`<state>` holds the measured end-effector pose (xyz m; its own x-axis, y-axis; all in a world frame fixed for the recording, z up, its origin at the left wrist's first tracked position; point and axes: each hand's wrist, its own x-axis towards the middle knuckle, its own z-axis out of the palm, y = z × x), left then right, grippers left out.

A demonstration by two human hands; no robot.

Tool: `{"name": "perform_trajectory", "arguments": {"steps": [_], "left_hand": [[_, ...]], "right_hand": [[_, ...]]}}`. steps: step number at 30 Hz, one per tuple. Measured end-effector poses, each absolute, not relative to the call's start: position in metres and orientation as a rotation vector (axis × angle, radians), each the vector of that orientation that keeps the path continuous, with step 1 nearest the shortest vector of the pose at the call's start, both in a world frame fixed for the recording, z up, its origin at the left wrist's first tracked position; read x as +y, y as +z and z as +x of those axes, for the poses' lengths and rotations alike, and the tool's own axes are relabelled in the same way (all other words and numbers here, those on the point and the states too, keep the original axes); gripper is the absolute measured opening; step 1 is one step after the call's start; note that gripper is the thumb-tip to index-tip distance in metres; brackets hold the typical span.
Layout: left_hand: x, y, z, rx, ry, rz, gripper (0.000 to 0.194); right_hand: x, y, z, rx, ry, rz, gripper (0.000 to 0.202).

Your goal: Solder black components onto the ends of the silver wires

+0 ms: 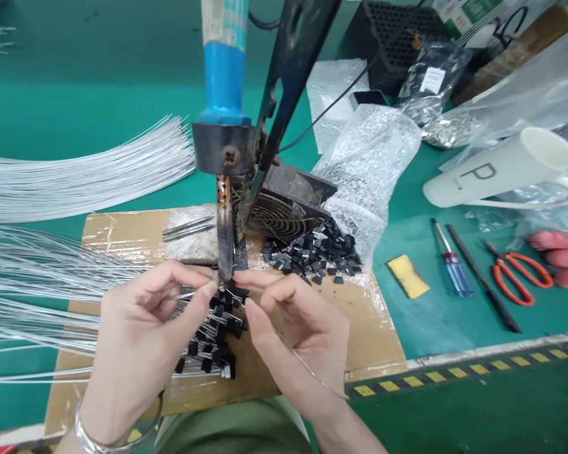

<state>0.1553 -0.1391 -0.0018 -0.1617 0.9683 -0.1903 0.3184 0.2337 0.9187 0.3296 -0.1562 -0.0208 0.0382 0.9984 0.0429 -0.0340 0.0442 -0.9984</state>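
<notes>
At the bench, seen from the head camera, we hold our work up to the tip of a soldering iron (224, 236) clamped upright in a black stand (284, 82) over a taped cardboard mat (369, 340). Our left hand (137, 340) is closed in a pinch on a thin silver wire (182, 295), one of a fan of wires (52, 277) spreading off to the left; our right hand (298, 321) is pinched narrow at the iron's tip, apparently on a small black component, though the fingertips hide it. Below the two hands lies a row of finished wires with black components (213, 340) at their ends, and a loose heap of black components (312, 249) sits just right of the stand beside a small fan (279, 214). We judge the step in hand to be soldering one component lead to one wire; the next move calls for keeping both parts steady against the tip, fingers clear of the hot barrel. Scissors (518, 274), a screwdriver (452, 268) and a yellow sponge (407, 276) lie well apart to the right.
</notes>
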Motion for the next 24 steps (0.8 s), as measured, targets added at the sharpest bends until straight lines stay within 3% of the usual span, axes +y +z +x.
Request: {"name": "perform_trajectory", "arguments": {"steps": [24], "left_hand": [[-0.1388, -0.0027, 0.155, 1.619, 0.961, 1.221, 0.003]], "right_hand": [[-0.1579, -0.0233, 0.3266, -1.173, 1.12, -1.181, 0.022]]}}
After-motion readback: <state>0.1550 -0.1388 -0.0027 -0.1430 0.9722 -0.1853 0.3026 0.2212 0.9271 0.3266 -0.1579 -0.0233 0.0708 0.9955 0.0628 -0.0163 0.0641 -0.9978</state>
